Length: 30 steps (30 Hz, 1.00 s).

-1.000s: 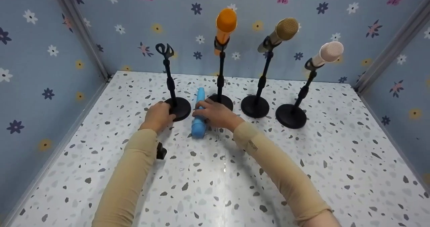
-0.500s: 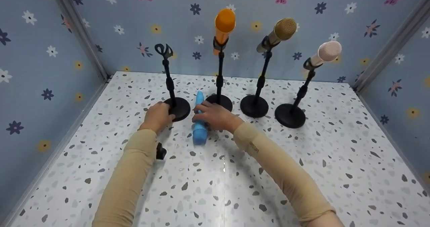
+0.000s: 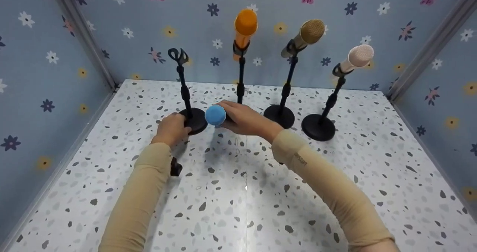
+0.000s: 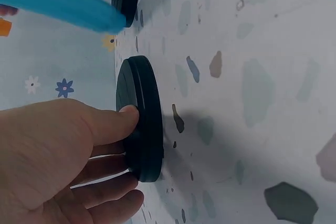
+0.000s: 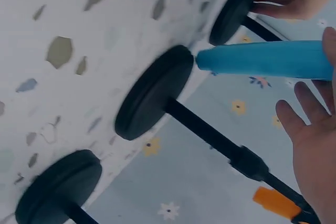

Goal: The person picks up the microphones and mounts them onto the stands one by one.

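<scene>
My right hand [image 3: 248, 119] holds a blue microphone [image 3: 215, 115] raised off the table, its head turned up toward the head camera. In the right wrist view the microphone's blue handle [image 5: 262, 59] slants down, its tail end close to a stand's round base. My left hand [image 3: 170, 129] grips the edge of the round black base [image 4: 144, 121] of the leftmost microphone stand [image 3: 185, 92], thumb on top and fingers at the rim. That stand's clip [image 3: 178, 56] at the top has no microphone in it.
Three more black stands stand in a row to the right, bearing an orange microphone [image 3: 246, 22], a gold microphone [image 3: 311, 32] and a pale pink microphone [image 3: 360, 56]. Patterned panels [image 3: 212, 32] enclose the speckled white table [image 3: 223, 207] at the back and sides.
The blue microphone lay on the table under my right hand; it has slid slightly toward me, then been lifted and tipped upright. My left hand stays on the stand's base.
</scene>
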Motion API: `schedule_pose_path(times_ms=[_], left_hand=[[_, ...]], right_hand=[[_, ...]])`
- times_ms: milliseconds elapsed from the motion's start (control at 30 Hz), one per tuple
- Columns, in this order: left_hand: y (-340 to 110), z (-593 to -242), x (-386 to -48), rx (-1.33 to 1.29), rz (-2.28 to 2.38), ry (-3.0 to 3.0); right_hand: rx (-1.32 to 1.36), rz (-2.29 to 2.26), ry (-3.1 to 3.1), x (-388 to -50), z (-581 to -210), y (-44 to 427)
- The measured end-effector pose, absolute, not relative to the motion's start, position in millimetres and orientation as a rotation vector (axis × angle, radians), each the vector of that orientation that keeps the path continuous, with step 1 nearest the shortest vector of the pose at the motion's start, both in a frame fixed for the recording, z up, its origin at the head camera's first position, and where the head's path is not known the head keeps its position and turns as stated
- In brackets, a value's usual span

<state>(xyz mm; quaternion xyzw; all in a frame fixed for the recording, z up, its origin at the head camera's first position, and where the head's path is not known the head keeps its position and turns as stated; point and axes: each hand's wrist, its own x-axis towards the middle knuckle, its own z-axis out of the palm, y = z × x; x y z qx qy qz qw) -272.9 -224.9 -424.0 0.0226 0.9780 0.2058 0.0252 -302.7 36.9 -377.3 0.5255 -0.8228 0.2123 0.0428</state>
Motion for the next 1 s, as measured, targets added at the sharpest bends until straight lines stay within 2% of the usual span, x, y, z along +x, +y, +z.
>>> schedule_pose_path(times_ms=[233, 533, 733, 1000], left_hand=[[-233, -417, -275, 0.099, 0.626, 2.973], [-238, -406, -284, 0.111, 0.907, 2.964], [-233, -404, -292, 0.122, 1.247, 2.874], [-230, -411, -296, 0.115, 1.440, 2.798]], right_hand=[[1.591, 0.818, -2.456, -294, -350, 47], [1.447, 1.053, -2.715, -301, -332, 81], [1.405, 0.990, -2.864, -306, -321, 103], [1.355, 0.963, -2.905, -307, -317, 122]])
